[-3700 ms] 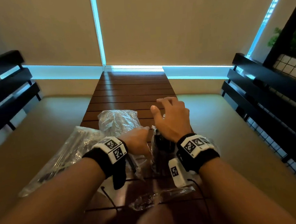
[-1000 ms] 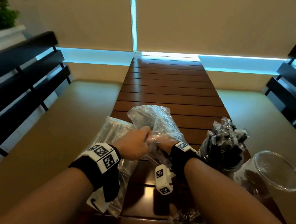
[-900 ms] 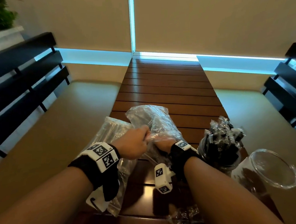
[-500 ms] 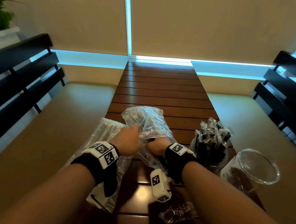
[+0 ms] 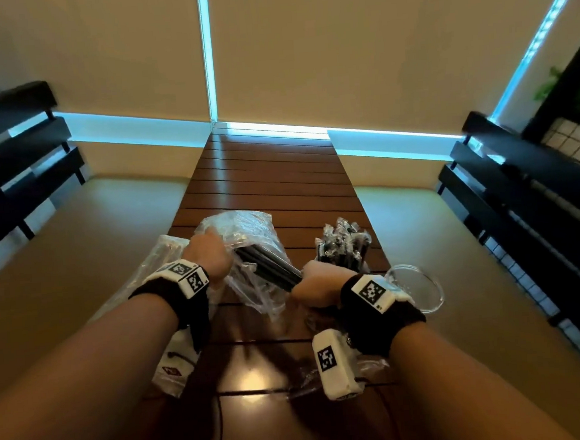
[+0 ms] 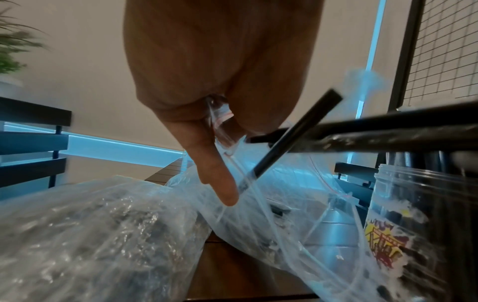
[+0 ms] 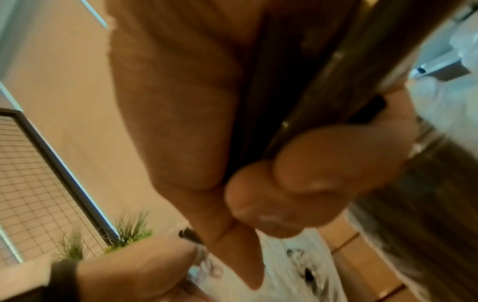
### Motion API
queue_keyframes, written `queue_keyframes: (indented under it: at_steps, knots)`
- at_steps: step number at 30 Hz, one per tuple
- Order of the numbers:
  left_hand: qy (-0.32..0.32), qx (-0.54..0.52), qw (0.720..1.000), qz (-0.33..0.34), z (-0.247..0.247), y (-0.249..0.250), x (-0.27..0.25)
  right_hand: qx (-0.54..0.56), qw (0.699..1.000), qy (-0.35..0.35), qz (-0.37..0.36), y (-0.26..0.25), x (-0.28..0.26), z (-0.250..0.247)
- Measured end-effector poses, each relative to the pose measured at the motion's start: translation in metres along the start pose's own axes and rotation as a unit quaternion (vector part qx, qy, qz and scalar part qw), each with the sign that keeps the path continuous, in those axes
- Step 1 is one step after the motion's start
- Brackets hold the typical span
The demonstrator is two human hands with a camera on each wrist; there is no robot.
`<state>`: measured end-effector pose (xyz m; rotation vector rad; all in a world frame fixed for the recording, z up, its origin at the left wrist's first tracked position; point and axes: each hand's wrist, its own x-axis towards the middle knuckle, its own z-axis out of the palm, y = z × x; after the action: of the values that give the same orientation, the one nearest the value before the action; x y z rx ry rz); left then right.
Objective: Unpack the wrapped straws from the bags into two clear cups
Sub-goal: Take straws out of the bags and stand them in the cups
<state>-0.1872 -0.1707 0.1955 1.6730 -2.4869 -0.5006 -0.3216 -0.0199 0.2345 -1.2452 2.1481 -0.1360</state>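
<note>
While the left hand pinches the rim of the open bag between thumb and fingers, I think so the bag stays put on the tabletop, a closed bag lies just beside it on the left. The right hand has its fingers curled tight round one end of a bunch of black straws, likely to pull them out; the bunch lies long and slanted, its far end pointing up-left into the bag. Right of that stands a full cup, and an empty cup waits beside the right wrist.
</note>
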Motion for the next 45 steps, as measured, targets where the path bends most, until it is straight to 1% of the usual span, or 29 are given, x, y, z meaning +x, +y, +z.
queue_keyframes:
  at_steps: [3,5,8,10,11,12,13,14,15,16,17,18,19,20,21,22,26,28,29,30,32,34,35,36,37,38,40,42,45]
  knots:
    - [0.007,0.008,1.0,-0.015,-0.001,0.003,-0.007,-0.011,1.0,0.018,-0.012,0.01,-0.031,-0.017]
    - [-0.002,0.011,1.0,-0.019,-0.002,0.002,-0.014,0.002,0.999,0.032,-0.022,0.013,-0.046,-0.025]
    - [-0.016,0.052,0.998,0.011,-0.007,0.004,-0.027,0.044,0.998,0.036,-0.034,0.015,-0.057,-0.034]
    - [-0.05,0.08,0.995,0.038,-0.013,0.009,-0.034,0.064,0.995,0.052,-0.063,0.014,-0.061,-0.035]
    - [-0.063,0.077,0.994,0.05,-0.019,0.013,-0.039,0.07,0.991,0.072,-0.089,0.013,-0.061,-0.034]
    - [-0.063,0.048,0.995,0.068,-0.025,0.017,-0.042,0.077,0.985,0.101,-0.117,0.013,-0.06,-0.032]
    - [-0.051,-0.008,0.995,0.083,-0.033,0.022,-0.047,0.085,0.977,0.137,-0.14,0.012,-0.057,-0.03]
    - [-0.035,-0.089,0.99,0.102,-0.041,0.027,-0.05,0.092,0.968,0.175,-0.155,0.011,-0.054,-0.027]
    - [-0.039,-0.188,0.974,0.12,-0.051,0.034,-0.058,0.101,0.959,0.208,-0.164,0.01,-0.05,-0.024]
    - [-0.066,-0.292,0.942,0.15,-0.061,0.04,-0.065,0.113,0.951,0.234,-0.17,0.01,-0.044,-0.019]
    - [-0.114,-0.387,0.898,0.176,-0.071,0.045,-0.073,0.124,0.943,0.255,-0.176,0.008,-0.038,-0.016]
    - [-0.163,-0.458,0.851,0.2,-0.08,0.05,-0.079,0.136,0.934,0.274,-0.184,0.006,-0.034,-0.012]
    - [-0.199,-0.502,0.815,0.212,-0.087,0.055,-0.085,0.152,0.925,0.291,-0.191,0.003,-0.03,-0.009]
    - [-0.219,-0.534,0.785,0.226,-0.092,0.062,-0.089,0.169,0.916,0.306,-0.198,-0.001,-0.026,-0.006]
    - [-0.215,-0.552,0.773,0.226,-0.095,0.069,-0.092,0.184,0.908,0.315,-0.204,-0.005,-0.023,-0.003]
    - [-0.191,-0.571,0.768,0.22,-0.094,0.076,-0.093,0.194,0.903,0.322,-0.209,-0.01,-0.022,0.0]
    - [-0.047,-0.625,0.762,0.161,-0.082,0.103,-0.096,0.247,0.869,0.348,-0.249,-0.024,-0.021,0.004]
    - [0.027,-0.615,0.772,0.159,-0.081,0.11,-0.096,0.224,0.868,0.358,-0.264,-0.024,-0.018,0.004]
    - [0.056,-0.603,0.776,0.173,-0.083,0.113,-0.096,0.2,0.874,0.355,-0.265,-0.022,-0.015,0.003]
    - [0.079,-0.59,0.78,0.192,-0.086,0.115,-0.097,0.172,0.888,0.341,-0.257,-0.02,-0.012,0.002]
    - [0.102,-0.571,0.783,0.225,-0.093,0.119,-0.097,0.132,0.926,0.28,-0.215,-0.012,-0.005,-0.001]
    - [0.115,-0.561,0.784,0.239,-0.102,0.124,-0.096,0.155,0.949,0.218,-0.166,-0.004,0.0,-0.003]
    - [0.119,-0.561,0.782,0.243,-0.106,0.126,-0.096,0.205,0.951,0.178,-0.146,-0.001,0.002,-0.005]
    - [0.124,-0.561,0.78,0.249,-0.11,0.129,-0.096,0.278,0.944,0.124,-0.129,0.0,0.002,-0.005]
    - [0.129,-0.562,0.776,0.256,-0.114,0.131,-0.096,0.358,0.923,0.067,-0.121,-0.001,0.001,-0.005]
    - [0.133,-0.56,0.774,0.265,-0.117,0.132,-0.097,0.425,0.896,0.031,-0.124,-0.002,0.001,-0.005]
    - [0.142,-0.555,0.772,0.275,-0.121,0.133,-0.097,0.495,0.857,0.027,-0.14,-0.003,0.001,-0.007]
    - [0.144,-0.55,0.776,0.272,-0.12,0.13,-0.098,0.522,0.838,0.031,-0.153,-0.005,-0.001,-0.009]
    - [0.13,-0.512,0.808,0.26,-0.109,0.125,-0.097,0.502,0.849,0.054,-0.154,-0.011,-0.006,-0.012]
